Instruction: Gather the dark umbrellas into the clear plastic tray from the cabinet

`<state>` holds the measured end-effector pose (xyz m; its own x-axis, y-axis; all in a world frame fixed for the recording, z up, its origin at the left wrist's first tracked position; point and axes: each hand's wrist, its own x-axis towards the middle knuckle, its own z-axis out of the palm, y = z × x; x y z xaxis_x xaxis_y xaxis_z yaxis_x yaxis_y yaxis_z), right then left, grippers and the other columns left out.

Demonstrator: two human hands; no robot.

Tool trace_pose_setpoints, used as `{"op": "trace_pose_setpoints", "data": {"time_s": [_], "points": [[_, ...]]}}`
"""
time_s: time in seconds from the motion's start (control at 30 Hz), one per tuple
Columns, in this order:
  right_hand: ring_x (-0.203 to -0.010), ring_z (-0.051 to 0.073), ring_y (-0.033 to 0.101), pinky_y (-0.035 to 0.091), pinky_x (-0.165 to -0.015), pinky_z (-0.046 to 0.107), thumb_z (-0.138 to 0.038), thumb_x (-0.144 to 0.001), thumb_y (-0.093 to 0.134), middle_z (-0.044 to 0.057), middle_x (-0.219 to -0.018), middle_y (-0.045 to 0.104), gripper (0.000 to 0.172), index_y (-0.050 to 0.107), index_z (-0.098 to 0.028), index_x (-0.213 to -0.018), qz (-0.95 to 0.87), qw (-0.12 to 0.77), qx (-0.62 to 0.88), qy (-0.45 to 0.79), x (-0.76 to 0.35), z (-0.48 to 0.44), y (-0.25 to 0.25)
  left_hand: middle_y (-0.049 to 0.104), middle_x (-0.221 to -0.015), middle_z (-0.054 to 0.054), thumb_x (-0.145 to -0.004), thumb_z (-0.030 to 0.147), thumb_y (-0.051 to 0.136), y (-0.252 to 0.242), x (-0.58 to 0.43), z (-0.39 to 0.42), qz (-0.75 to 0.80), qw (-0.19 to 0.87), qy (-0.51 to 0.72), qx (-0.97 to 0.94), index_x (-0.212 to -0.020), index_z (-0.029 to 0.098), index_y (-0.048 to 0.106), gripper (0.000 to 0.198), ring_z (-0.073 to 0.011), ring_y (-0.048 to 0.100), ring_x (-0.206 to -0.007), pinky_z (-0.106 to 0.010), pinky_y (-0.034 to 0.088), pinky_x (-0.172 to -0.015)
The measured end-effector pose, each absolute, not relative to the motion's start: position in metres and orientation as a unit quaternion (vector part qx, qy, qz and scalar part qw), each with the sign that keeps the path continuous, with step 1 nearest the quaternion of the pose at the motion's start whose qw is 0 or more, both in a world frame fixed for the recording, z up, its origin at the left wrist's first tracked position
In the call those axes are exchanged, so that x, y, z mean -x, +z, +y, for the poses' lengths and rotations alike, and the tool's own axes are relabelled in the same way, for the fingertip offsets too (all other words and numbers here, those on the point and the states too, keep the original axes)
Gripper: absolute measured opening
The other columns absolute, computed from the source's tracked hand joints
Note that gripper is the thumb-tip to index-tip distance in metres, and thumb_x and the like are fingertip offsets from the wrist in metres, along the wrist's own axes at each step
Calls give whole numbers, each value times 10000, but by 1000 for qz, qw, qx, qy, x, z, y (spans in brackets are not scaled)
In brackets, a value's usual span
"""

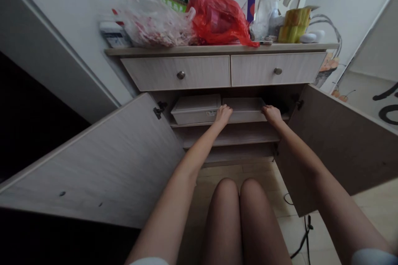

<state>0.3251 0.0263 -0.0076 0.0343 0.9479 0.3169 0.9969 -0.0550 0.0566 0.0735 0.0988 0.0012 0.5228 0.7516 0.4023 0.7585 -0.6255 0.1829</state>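
Observation:
Two lidded storage boxes sit side by side on the upper shelf of an open cabinet. My left hand [224, 113] has its fingers curled at the left front corner of the right-hand storage box [247, 115], close to the left-hand storage box [194, 114]. At the opposite front corner of the right-hand box, my right hand [271, 114] is closed on its edge. My fingertips are partly hidden behind the corners. Both arms reach straight forward over my knees. A small label shows on the front of the left-hand box.
Two cabinet doors, left [102, 165] and right [338, 145], are swung open on either side. Above are two closed drawers [205, 72]. The top holds a red plastic bag [217, 16], a clear bag [155, 27] and a yellow object [294, 25]. Black cables [306, 232] lie on the floor.

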Motion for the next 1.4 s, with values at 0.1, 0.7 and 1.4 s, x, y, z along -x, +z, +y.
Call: {"op": "trace_pose_setpoints", "data": {"time_s": [0.1, 0.7, 1.4], "points": [[-972, 225, 615, 399, -712, 281, -256, -996, 461, 125, -1048, 702, 274, 715, -161, -1035, -697, 110, 690, -162, -327, -11, -6, 692, -927, -134, -893, 82, 492, 2, -50, 65, -405, 27, -228, 885, -861, 171, 727, 254, -251, 584, -1014, -360, 412, -934], [-754, 154, 606, 377, -701, 259, -214, -964, 559, 30, -791, 694, 188, 716, -209, -861, -798, 162, 560, -151, -252, -254, -65, 633, -771, -65, -967, 128, 442, -82, 79, -174, -269, 102, -290, 913, -972, 160, 692, 251, -200, 572, -785, -322, 430, -696], [-916, 200, 676, 459, -717, 255, -379, -879, 681, 48, -930, 754, 156, 759, -255, -933, -815, 21, 578, 10, -245, -246, -51, 483, -1493, -156, -823, 547, 626, -134, 96, -157, -566, -457, -362, 583, -1456, 206, 463, 738, -292, 462, -1371, -438, 376, -1115]]}}
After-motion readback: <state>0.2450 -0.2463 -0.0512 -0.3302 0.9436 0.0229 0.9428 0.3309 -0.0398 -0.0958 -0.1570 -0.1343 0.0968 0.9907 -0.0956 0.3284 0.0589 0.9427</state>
